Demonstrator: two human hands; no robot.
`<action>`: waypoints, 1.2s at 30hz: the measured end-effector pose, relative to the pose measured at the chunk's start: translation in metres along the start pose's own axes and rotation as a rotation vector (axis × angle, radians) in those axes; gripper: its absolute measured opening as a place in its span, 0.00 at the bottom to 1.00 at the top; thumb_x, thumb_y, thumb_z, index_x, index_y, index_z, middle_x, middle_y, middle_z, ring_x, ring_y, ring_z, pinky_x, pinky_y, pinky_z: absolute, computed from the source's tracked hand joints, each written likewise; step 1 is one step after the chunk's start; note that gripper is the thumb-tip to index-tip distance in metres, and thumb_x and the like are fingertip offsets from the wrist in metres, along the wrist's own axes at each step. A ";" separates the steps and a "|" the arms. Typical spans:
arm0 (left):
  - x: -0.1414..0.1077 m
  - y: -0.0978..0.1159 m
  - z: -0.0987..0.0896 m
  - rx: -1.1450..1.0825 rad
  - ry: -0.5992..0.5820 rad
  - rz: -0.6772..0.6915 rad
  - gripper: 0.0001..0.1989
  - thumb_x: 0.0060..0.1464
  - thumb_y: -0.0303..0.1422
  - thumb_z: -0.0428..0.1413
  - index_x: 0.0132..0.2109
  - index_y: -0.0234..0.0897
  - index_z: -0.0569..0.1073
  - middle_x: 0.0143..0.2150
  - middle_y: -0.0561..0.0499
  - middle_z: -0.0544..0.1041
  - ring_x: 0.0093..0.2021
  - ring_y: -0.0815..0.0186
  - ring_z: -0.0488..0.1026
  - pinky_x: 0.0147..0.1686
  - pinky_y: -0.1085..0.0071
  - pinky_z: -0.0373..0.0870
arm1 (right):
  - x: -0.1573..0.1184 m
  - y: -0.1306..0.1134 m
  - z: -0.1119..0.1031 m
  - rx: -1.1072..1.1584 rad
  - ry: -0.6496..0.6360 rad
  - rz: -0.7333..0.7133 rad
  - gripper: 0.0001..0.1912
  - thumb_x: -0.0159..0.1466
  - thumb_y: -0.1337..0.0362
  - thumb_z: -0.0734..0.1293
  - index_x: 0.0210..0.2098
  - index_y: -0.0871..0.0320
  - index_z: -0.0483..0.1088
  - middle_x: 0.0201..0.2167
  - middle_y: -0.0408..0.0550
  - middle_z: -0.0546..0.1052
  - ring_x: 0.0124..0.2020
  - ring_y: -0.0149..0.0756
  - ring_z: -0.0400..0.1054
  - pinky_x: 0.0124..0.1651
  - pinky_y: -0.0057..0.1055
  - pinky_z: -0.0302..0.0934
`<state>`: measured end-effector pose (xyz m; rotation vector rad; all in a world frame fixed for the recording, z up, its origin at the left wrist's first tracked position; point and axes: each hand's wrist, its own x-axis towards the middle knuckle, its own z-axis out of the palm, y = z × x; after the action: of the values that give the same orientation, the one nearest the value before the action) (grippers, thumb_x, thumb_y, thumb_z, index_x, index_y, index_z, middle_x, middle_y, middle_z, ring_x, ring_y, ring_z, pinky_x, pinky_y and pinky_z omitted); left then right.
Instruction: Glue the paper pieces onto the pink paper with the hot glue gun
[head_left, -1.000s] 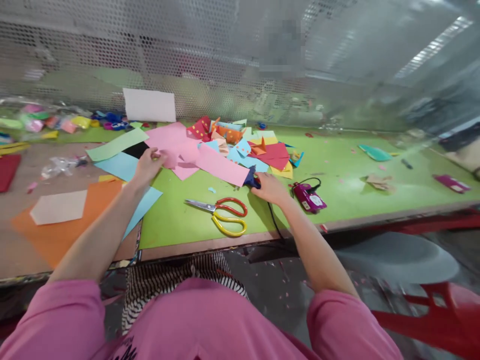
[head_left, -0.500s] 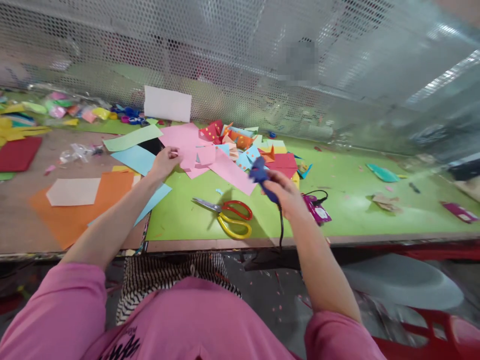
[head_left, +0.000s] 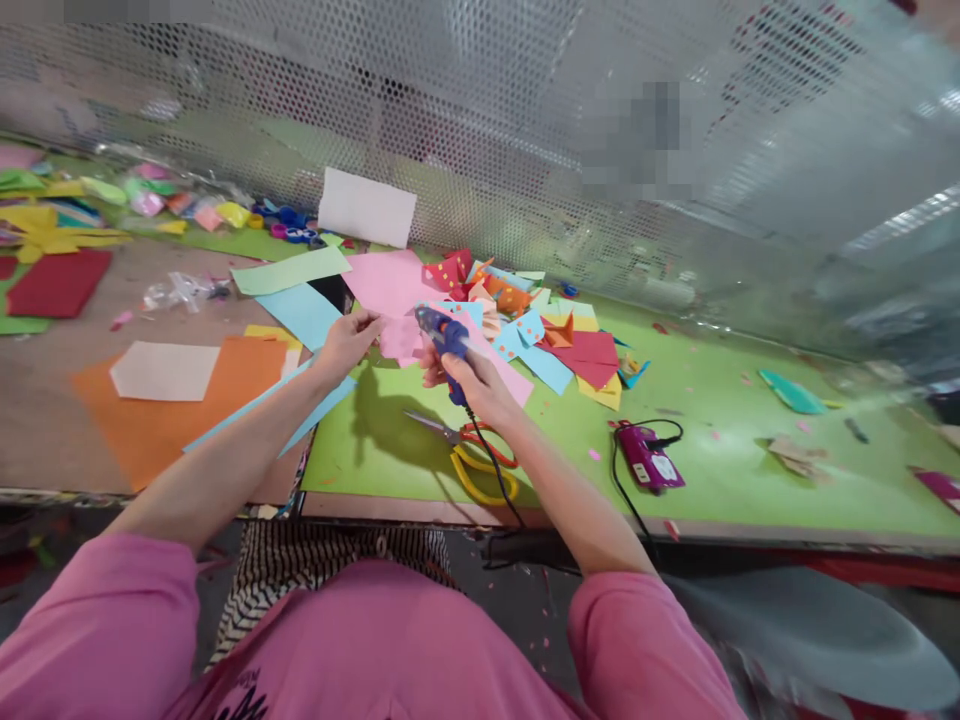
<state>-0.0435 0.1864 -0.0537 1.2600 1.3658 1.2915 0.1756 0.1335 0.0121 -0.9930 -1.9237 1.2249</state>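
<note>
My right hand [head_left: 480, 382] is wrapped round a blue hot glue gun [head_left: 444, 335], its nozzle aimed left at a small pink paper piece [head_left: 399, 340]. The near edge of that piece is pinched in my left hand [head_left: 349, 345]. Part of the pink paper is hidden behind the gun, so I cannot tell whether the nozzle touches it. A larger pink sheet [head_left: 386, 278] lies behind. Below the gun, scissors [head_left: 480, 485] with one red and one yellow handle lie on the green table top, and the gun's black cord [head_left: 487, 450] crosses over them.
Folded coloured paper shapes [head_left: 506, 293] and scraps are heaped beyond my hands. Orange paper [head_left: 247, 375] lies at left. A purple power box [head_left: 649, 458] with a cable sits at right. A white card [head_left: 367, 208] leans on the perforated screen [head_left: 480, 120] at the back.
My right hand has brought the glue gun left, close to the pink piece in my left hand. The view has shifted a little, and the power box now shows fully.
</note>
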 end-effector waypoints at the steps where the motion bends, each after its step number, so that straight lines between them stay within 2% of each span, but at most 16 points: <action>1: 0.000 0.000 0.000 0.013 0.003 0.004 0.10 0.54 0.39 0.58 0.36 0.37 0.77 0.24 0.56 0.71 0.24 0.70 0.65 0.24 0.74 0.58 | 0.004 0.005 0.001 0.063 0.024 0.023 0.28 0.67 0.39 0.61 0.49 0.56 0.69 0.45 0.51 0.79 0.38 0.36 0.75 0.44 0.36 0.73; 4: 0.000 0.001 0.000 0.056 0.026 0.015 0.08 0.54 0.37 0.58 0.32 0.38 0.76 0.23 0.56 0.71 0.26 0.69 0.66 0.27 0.73 0.58 | 0.009 0.014 0.003 0.157 0.069 0.072 0.31 0.64 0.35 0.62 0.49 0.55 0.70 0.46 0.52 0.80 0.39 0.36 0.75 0.42 0.35 0.74; 9: -0.001 0.006 0.000 0.068 0.039 0.004 0.11 0.56 0.40 0.57 0.33 0.38 0.77 0.23 0.55 0.71 0.27 0.67 0.67 0.29 0.72 0.61 | 0.004 0.022 0.006 0.140 0.003 0.101 0.32 0.64 0.35 0.63 0.49 0.56 0.72 0.47 0.53 0.80 0.41 0.37 0.76 0.40 0.33 0.73; 14: -0.006 0.009 0.004 0.014 -0.079 -0.044 0.12 0.57 0.41 0.55 0.36 0.37 0.78 0.25 0.53 0.72 0.24 0.69 0.65 0.26 0.73 0.61 | 0.002 0.028 0.008 0.200 -0.029 0.118 0.31 0.64 0.36 0.65 0.49 0.56 0.71 0.48 0.52 0.79 0.42 0.36 0.75 0.38 0.31 0.73; 19: -0.012 0.011 0.007 -0.013 -0.170 -0.086 0.13 0.51 0.39 0.59 0.39 0.35 0.79 0.27 0.52 0.76 0.22 0.72 0.62 0.23 0.75 0.58 | 0.001 0.028 0.009 0.266 -0.040 0.116 0.31 0.61 0.35 0.67 0.47 0.56 0.71 0.46 0.52 0.78 0.39 0.35 0.74 0.34 0.30 0.73; 23: -0.013 0.012 0.008 -0.034 -0.148 -0.103 0.16 0.49 0.40 0.59 0.41 0.34 0.78 0.29 0.52 0.76 0.23 0.72 0.62 0.23 0.74 0.58 | 0.001 0.028 0.008 0.254 -0.011 0.123 0.32 0.57 0.35 0.71 0.45 0.56 0.72 0.43 0.51 0.79 0.36 0.34 0.73 0.32 0.30 0.72; 27: -0.016 0.015 0.008 -0.048 -0.137 -0.109 0.17 0.49 0.40 0.58 0.42 0.34 0.79 0.27 0.53 0.74 0.20 0.74 0.57 0.20 0.74 0.55 | 0.002 0.031 0.007 0.247 -0.022 0.121 0.33 0.57 0.33 0.70 0.44 0.57 0.72 0.41 0.51 0.79 0.35 0.34 0.74 0.31 0.29 0.71; 36: -0.020 0.019 0.008 -0.053 -0.146 -0.101 0.16 0.49 0.39 0.58 0.43 0.35 0.81 0.27 0.54 0.75 0.18 0.75 0.57 0.19 0.75 0.55 | 0.005 0.032 0.007 0.179 0.011 0.128 0.34 0.58 0.32 0.68 0.43 0.57 0.72 0.39 0.50 0.79 0.31 0.31 0.71 0.25 0.25 0.67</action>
<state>-0.0306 0.1671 -0.0372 1.2089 1.2675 1.1365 0.1759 0.1437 -0.0194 -1.0377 -1.7297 1.4335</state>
